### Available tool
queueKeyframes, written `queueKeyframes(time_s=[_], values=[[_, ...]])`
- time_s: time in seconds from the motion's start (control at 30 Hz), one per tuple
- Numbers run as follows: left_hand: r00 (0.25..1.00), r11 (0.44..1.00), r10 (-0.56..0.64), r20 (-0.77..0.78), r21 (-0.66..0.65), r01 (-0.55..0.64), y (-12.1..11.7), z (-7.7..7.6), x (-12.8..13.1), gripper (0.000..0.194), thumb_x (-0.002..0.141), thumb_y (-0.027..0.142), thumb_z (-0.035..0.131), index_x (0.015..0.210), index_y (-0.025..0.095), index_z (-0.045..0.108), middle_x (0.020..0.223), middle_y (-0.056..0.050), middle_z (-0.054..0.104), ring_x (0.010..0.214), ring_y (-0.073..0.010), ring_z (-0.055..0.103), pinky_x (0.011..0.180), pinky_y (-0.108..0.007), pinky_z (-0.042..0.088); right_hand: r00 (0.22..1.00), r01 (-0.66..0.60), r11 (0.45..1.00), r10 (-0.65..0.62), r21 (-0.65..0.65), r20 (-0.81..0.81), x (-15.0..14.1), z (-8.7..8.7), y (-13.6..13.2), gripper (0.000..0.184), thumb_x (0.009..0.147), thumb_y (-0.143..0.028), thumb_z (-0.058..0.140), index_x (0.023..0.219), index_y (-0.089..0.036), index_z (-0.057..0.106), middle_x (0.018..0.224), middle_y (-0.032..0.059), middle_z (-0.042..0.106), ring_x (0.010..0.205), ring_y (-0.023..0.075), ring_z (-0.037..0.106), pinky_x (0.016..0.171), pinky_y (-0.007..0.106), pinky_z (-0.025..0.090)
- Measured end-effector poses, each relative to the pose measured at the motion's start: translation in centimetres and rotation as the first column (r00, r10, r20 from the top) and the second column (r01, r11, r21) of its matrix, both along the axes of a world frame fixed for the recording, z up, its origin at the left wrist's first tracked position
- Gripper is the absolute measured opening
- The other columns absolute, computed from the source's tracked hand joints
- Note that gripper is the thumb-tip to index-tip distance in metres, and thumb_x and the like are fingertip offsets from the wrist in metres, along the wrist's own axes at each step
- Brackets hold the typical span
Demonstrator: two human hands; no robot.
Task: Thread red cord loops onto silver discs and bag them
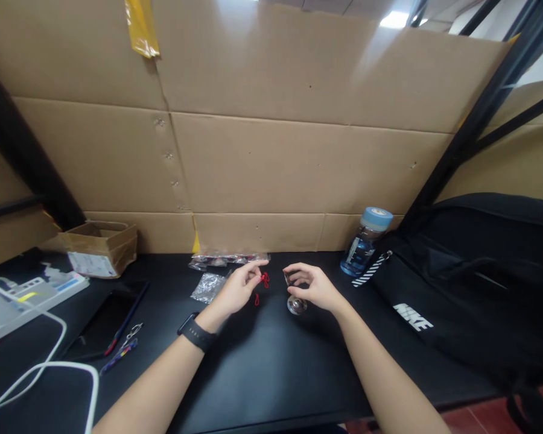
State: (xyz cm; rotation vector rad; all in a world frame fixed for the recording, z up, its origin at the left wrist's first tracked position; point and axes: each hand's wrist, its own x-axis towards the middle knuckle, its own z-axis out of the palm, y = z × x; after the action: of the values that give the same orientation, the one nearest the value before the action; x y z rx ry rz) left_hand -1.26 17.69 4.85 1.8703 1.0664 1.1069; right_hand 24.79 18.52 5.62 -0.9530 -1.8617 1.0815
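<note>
My left hand (241,289), with a dark watch on its wrist, pinches a knotted red cord (265,279); a small loop of it hangs beneath the fingers. To its right, my right hand (314,288) has thumb and fingers closed around a small shiny piece (286,278), too small and half covered to name. Just under those fingers is a round, shiny metal thing (297,305), whose kind I cannot tell. Beside my left hand lies a crumpled clear plastic bag (208,288). Behind it are flat plastic packets (228,260) with red bits inside.
A blue-lidded water bottle (365,242) and a black bag (475,283) stand on the right. At left are an open cardboard box (100,247), a power strip (31,300), a white cable (49,363), a dark phone (108,319) and a keychain (123,349). Cardboard panels (262,163) wall the back.
</note>
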Motion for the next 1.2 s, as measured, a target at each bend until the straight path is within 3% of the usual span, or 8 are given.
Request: queueKeyframes(time_s=[0.13,0.23,0.3,0.47,0.83,0.93,1.03,1.2], values=[[0.991,0.996,-0.045,-0.126,-0.088,0.034,0.1,-0.2,-0.3,0.05,0.092,0.011,0.047,0.138,0.021,0.064,0.12,-0.009,0.074,0.094,-0.0183,0.069,0.09,-0.033,0.054,1.0,-0.006,1.0,0.006,-0.008,0.016,-0.1,0.0,-0.1,0.05,0.075,-0.03,0.083,0.121,-0.017,0.068,0.108,0.0105,0.074,0.095,0.0228,0.072,0.088,0.04,0.059],[0.941,0.98,-0.197,-0.275,-0.029,0.196,-1.1,-0.4,0.7,0.047,0.091,0.005,0.042,0.114,0.024,0.078,0.104,-0.004,0.079,0.098,-0.0192,0.071,0.094,-0.033,0.053,0.999,0.004,1.0,-0.004,0.0,0.045,-0.2,0.0,-0.1,0.05,0.075,-0.03,0.083,0.12,-0.017,0.068,0.107,0.0101,0.074,0.095,0.0233,0.072,0.088,0.04,0.059],[0.915,0.969,-0.208,-0.345,0.056,0.242,-2.1,-0.5,1.6,0.046,0.091,0.004,0.042,0.108,0.025,0.08,0.098,-0.004,0.077,0.094,-0.0183,0.07,0.091,-0.03,0.053,0.998,0.015,1.0,-0.015,-0.005,0.056,-0.1,-0.1,0.0,0.05,0.075,-0.031,0.083,0.12,-0.018,0.068,0.105,0.0097,0.075,0.095,0.0237,0.072,0.088,0.04,0.059],[0.891,0.96,-0.147,-0.429,0.155,0.233,-3.1,-1.1,2.7,0.037,0.09,0.007,0.053,0.108,0.026,0.08,0.102,-0.006,0.07,0.095,-0.0194,0.067,0.091,-0.03,0.053,0.998,0.025,0.999,-0.022,-0.044,0.064,0.2,-0.2,0.2,0.05,0.075,-0.031,0.083,0.121,-0.018,0.067,0.104,0.0093,0.076,0.095,0.0239,0.073,0.09,0.041,0.059],[0.861,0.981,-0.091,-0.501,0.103,0.163,-1.9,-1.0,1.2,0.014,0.082,0.011,0.073,0.087,0.022,0.081,0.083,-0.003,0.077,0.077,-0.0193,0.072,0.077,-0.027,0.051,0.995,0.009,0.998,-0.003,-0.057,0.102,0.0,-0.2,0.1,0.05,0.074,-0.033,0.084,0.119,-0.017,0.068,0.102,0.0099,0.076,0.091,0.024,0.074,0.085,0.04,0.062],[0.921,0.991,-0.016,-0.39,0.117,0.066,-2.0,-0.5,1.4,0.011,0.088,0.018,0.07,0.089,0.023,0.081,0.085,-0.003,0.079,0.079,-0.0199,0.073,0.079,-0.029,0.052,1.0,0.016,0.998,-0.014,-0.053,0.024,-0.4,-0.5,0.0,0.052,0.073,-0.03,0.085,0.121,-0.018,0.067,0.108,0.0102,0.075,0.097,0.025,0.074,0.09,0.042,0.061],[0.994,0.998,0.03,-0.107,0.057,-0.024,-1.9,0.0,1.7,0.009,0.089,0.026,0.072,0.092,0.022,0.08,0.09,-0.003,0.081,0.078,-0.0193,0.073,0.077,-0.028,0.055,0.995,-0.019,0.999,0.016,-0.027,-0.103,-1.2,-0.7,-0.3,0.055,0.072,-0.026,0.086,0.122,-0.021,0.066,0.123,0.0112,0.071,0.107,0.0257,0.072,0.097,0.042,0.058],[0.982,0.999,0.035,0.183,-0.041,-0.028,-2.2,0.4,2.2,0.01,0.085,0.029,0.077,0.089,0.02,0.079,0.087,-0.004,0.08,0.071,-0.0188,0.073,0.074,-0.029,0.058,0.962,-0.11,0.991,0.086,-0.081,-0.258,-2.6,-0.6,-1.3,0.057,0.07,-0.023,0.088,0.122,-0.021,0.066,0.122,0.0113,0.071,0.107,0.0253,0.072,0.098,0.044,0.057]])
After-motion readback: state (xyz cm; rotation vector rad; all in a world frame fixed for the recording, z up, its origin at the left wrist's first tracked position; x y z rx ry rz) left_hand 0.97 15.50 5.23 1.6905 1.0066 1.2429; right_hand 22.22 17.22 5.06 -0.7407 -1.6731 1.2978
